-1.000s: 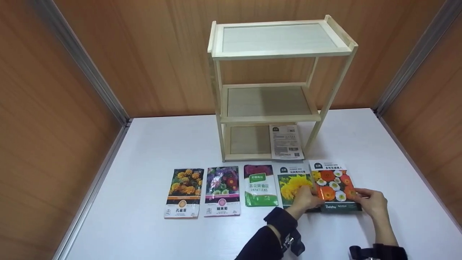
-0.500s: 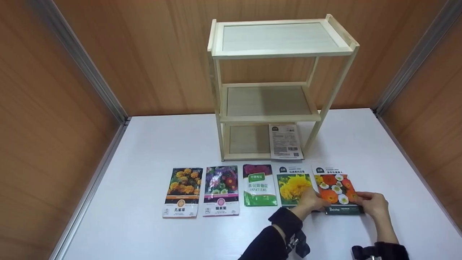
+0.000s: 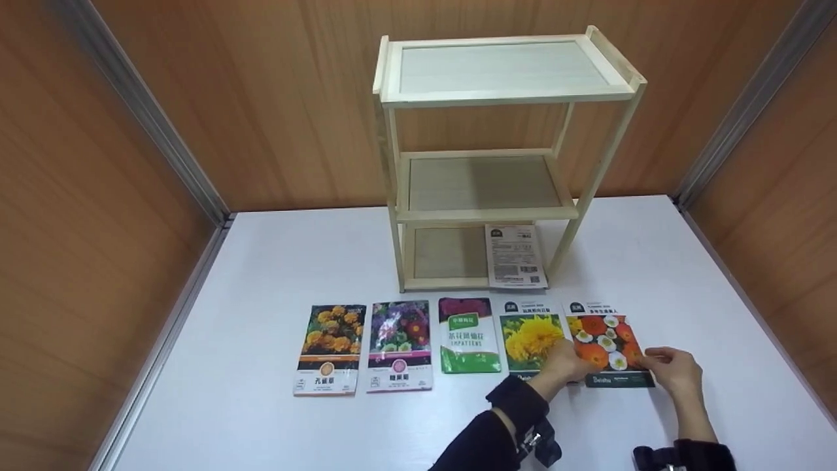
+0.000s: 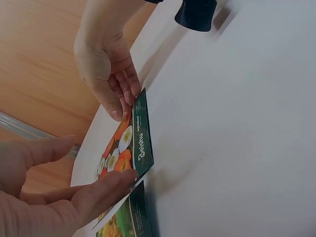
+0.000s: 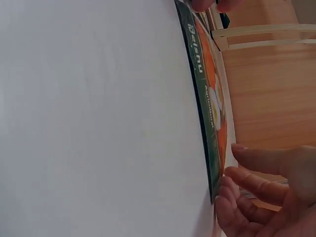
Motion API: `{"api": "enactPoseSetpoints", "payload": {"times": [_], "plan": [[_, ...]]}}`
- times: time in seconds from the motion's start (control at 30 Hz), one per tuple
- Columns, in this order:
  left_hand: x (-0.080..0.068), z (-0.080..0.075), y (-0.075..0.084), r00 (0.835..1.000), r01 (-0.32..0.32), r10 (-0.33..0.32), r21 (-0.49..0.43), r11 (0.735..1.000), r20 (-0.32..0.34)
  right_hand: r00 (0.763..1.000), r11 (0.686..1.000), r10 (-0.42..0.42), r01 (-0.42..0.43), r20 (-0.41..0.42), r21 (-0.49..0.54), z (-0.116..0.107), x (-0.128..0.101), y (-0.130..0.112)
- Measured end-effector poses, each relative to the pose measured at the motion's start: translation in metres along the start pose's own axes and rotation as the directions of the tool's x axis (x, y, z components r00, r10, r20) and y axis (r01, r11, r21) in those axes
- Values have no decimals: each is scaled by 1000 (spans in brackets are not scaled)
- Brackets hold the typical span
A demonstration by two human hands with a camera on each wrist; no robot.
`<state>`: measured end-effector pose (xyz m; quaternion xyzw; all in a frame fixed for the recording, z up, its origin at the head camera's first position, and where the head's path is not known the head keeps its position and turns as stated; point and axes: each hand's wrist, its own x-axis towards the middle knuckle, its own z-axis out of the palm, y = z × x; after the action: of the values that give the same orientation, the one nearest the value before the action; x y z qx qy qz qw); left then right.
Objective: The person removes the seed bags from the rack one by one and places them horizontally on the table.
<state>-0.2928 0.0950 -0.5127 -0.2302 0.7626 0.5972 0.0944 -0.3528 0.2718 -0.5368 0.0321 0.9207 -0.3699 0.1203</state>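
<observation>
A seed packet with orange and white flowers (image 3: pixel 605 343) lies at the right end of a row on the white table. My left hand (image 3: pixel 563 362) touches its left edge with extended fingers, thumb apart, as the left wrist view shows. At its right edge, my right hand (image 3: pixel 673 371) rests its fingertips against the side, with thumb and forefinger apart in the right wrist view. Partly hidden under my left hand is a yellow-flower seed packet (image 3: pixel 531 340). Left of it lie a green-and-white packet (image 3: pixel 469 340), a purple-and-red flower packet (image 3: pixel 400 340) and an orange-flower packet (image 3: pixel 332 340).
A three-tier wooden shelf (image 3: pixel 497 212) stands behind the row. On its bottom tier, at the right, a white printed packet (image 3: pixel 516 257) overhangs the front edge. Wood-grain panels (image 3: pixel 301 118) enclose the table's back and sides.
The orange-and-white flower packet has shifted slightly toward me and right, level with the row beside the yellow-flower packet. My left hand moved slightly right with it.
</observation>
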Motion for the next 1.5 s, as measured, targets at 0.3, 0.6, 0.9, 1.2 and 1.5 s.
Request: {"api": "enactPoseSetpoints", "payload": {"times": [0.3, 0.6, 0.9, 1.2, 1.5], "plan": [[3, -22, -1, 999, -13, 9, 94, 996, 49, 992, 991, -117, 114, -37, -68, 10, -12, -25], [21, -69, -3, 964, -266, 245, 303, 915, 104, 944, 937, -329, 328, 16, -121, 32, -16, -66], [42, -105, 7, 944, -300, 329, 449, 842, 14, 880, 864, -469, 474, 72, -168, 52, 2, -109], [99, -108, -6, 916, -310, 388, 436, 845, -101, 856, 838, -514, 516, 64, -178, 89, 32, -150], [250, -82, -87, 851, -237, 418, 477, 846, -319, 886, 834, -449, 461, 111, -302, 107, 62, -186]]}}
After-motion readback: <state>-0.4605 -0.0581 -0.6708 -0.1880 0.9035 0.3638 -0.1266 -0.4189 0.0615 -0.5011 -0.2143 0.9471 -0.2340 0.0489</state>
